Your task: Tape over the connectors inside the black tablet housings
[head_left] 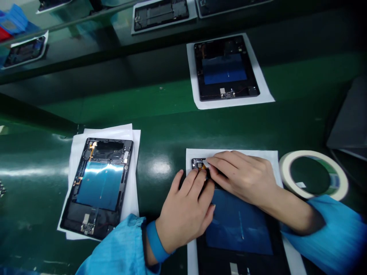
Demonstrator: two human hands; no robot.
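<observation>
right hand (243,177) pinching small tape strip (205,163); left hand (183,210) flat, holding nothing.
open tablet (237,225): strip at top corner, not yet pressed down; tape roll (314,174) beside.

place: electronics assembly line, factory | cues: green conveyor belt (160,126) carried opened tablets (99,187) on white paper sheets (259,86) | more units sat on far lane (160,15) | tape roll (314,175) lay nearby | worker wore blue smock sleeves (338,233)

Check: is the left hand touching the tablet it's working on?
Touching. Head view shows the left hand lying on the open tablet, fingertips pressed at its top-left corner.
</observation>
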